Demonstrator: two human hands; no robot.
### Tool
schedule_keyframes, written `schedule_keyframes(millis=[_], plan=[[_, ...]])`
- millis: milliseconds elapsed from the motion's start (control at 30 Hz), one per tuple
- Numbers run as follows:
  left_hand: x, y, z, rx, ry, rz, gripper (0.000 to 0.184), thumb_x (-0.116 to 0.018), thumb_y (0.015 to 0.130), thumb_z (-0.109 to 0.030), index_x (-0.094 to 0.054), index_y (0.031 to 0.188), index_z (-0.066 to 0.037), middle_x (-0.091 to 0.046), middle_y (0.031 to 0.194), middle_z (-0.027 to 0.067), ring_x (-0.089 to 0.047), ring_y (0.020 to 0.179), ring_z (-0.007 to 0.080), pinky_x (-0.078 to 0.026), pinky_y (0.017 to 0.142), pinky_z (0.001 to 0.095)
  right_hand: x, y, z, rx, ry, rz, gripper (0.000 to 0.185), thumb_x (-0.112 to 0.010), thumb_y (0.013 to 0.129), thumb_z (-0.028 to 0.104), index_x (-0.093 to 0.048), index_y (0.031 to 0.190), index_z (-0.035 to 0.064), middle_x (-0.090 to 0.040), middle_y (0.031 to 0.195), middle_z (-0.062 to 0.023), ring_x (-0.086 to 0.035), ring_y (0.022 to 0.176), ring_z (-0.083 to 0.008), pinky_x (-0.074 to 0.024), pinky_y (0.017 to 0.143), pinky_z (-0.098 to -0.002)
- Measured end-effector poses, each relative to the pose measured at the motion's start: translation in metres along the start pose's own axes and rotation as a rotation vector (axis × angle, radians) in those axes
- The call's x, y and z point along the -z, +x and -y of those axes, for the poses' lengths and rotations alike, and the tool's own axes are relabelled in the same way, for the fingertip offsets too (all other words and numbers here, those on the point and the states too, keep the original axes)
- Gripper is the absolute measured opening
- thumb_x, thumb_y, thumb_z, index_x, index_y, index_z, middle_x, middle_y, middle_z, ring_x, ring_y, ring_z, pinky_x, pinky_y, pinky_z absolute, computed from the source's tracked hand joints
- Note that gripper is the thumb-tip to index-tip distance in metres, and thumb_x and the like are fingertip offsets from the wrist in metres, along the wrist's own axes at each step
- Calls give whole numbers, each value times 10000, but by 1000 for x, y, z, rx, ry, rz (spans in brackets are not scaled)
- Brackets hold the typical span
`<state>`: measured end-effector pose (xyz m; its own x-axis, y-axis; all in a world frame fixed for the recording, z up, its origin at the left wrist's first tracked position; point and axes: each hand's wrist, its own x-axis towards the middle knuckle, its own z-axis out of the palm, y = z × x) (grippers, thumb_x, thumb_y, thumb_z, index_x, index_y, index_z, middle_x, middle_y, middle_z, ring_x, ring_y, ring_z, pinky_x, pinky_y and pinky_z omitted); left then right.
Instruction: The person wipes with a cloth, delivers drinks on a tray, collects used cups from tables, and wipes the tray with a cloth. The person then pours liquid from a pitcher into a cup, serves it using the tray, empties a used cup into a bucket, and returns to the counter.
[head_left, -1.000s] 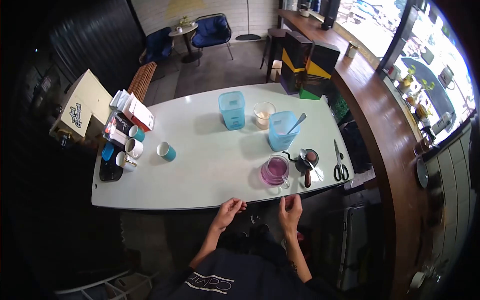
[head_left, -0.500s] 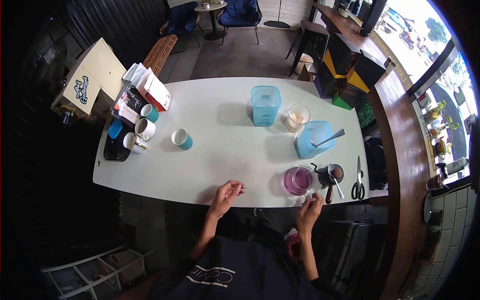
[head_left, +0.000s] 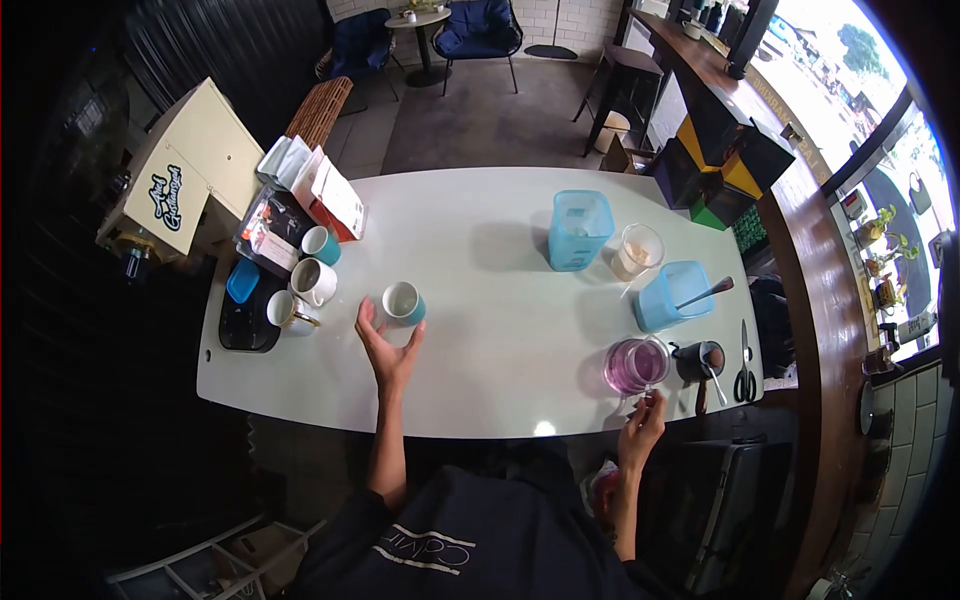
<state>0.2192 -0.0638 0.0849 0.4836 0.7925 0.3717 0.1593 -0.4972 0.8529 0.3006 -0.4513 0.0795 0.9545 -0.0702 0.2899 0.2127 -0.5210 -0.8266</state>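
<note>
My left hand (head_left: 388, 350) is open at a small teal cup (head_left: 404, 303), thumb and fingers spread on its near side. I cannot tell whether they touch it. The cup stands upright, pale inside. My right hand (head_left: 641, 432) is closed at the handle of a glass jug (head_left: 628, 370) holding purple liquid, near the table's front edge. To the right of the jug are a dark pot (head_left: 692, 362) with a spoon in it and black-handled scissors (head_left: 746, 370).
Two light-blue plastic containers (head_left: 580, 230) and a clear cup (head_left: 638, 252) stand at the back right of the white table (head_left: 480, 370). On the left are white mugs (head_left: 313, 283), another teal cup (head_left: 322, 246) and a black tray (head_left: 250, 325). Dark boxes (head_left: 725, 165) sit at the far right corner.
My left hand has moved left and forward from the table's front edge to the teal cup, its fingers spreading. My right hand stays at the jug's handle. The whole view has shifted.
</note>
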Motion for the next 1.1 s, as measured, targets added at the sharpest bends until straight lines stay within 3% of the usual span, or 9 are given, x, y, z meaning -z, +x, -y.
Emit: schedule_keyframes(millis=[133,167,267,467,667,733,900,967,1100], plan=[[2,27,26,77,-157,222,925,-847,714,-215,-291,1428,-19,-425,1368,206,-460,1253,313,-419,1025,432,-4,5,-5,37,-23,-23,240,-474,947,-16,-502,1184,-42,-568,795,-93,-518,605,-121,-424,561,-276],[1,30,29,68,-194,268,830,-829,744,-209,-350,1394,-18,-496,1317,199,-540,1173,291,-452,987,402,-1,6,-1,-61,-23,8,253,-475,919,-37,-531,1166,-54,-594,850,-161,-581,646,-225,-466,599,-343],[-5,34,22,79,-187,292,726,-814,763,-201,-418,1346,-27,-579,1212,164,-590,1094,263,-484,935,387,-1,10,-4,-31,-52,26,270,-479,918,-38,-537,1181,-48,-597,844,-151,-569,613,-202,-458,571,-326],[-16,38,16,43,-223,329,659,-807,772,-197,-457,1305,-30,-612,1141,141,-601,1058,247,-489,913,377,-9,11,-7,-75,-16,10,275,-491,916,-31,-556,1183,-44,-608,830,-140,-572,597,-174,-451,547,-310],[-29,33,3,37,-241,407,665,-816,760,-201,-463,1298,-36,-606,1148,141,-598,1060,245,-487,915,382,-20,19,1,-119,-79,-8,286,-468,910,-51,-553,1183,-57,-626,875,-182,-603,677,-248,-469,619,-357],[-33,29,0,30,-241,427,664,-817,757,-195,-465,1297,-38,-605,1150,140,-596,1067,249,-485,921,385,-26,25,-7,76,-90,-47,240,-496,951,11,-566,1176,-37,-547,709,-61,-496,571,-106,-403,523,-277],[-43,17,-6,0,-273,473,664,-826,736,-169,-472,1283,-38,-607,1154,136,-595,1076,256,-477,936,385,-36,40,-9,120,-68,0,217,-484,944,-15,-577,1138,-42,-536,746,-58,-497,581,-100,-403,522,-264],[-47,13,-7,-11,-296,512,661,-837,718,-155,-486,1264,-30,-608,1156,134,-596,1079,250,-477,935,379,-35,45,-2,-35,-21,124,308,-455,873,-87,-562,1161,-75,-605,899,-187,-604,740,-259,-479,661,-337],[-55,1,-18,7,-304,562,655,-839,707,-118,-486,1250,-20,-589,1161,122,-581,1094,231,-463,958,368,-41,51,-1,-8,76,186,332,-423,872,-88,-569,1170,-70,-605,883,-167,-601,704,-214,-486,631,-311]])
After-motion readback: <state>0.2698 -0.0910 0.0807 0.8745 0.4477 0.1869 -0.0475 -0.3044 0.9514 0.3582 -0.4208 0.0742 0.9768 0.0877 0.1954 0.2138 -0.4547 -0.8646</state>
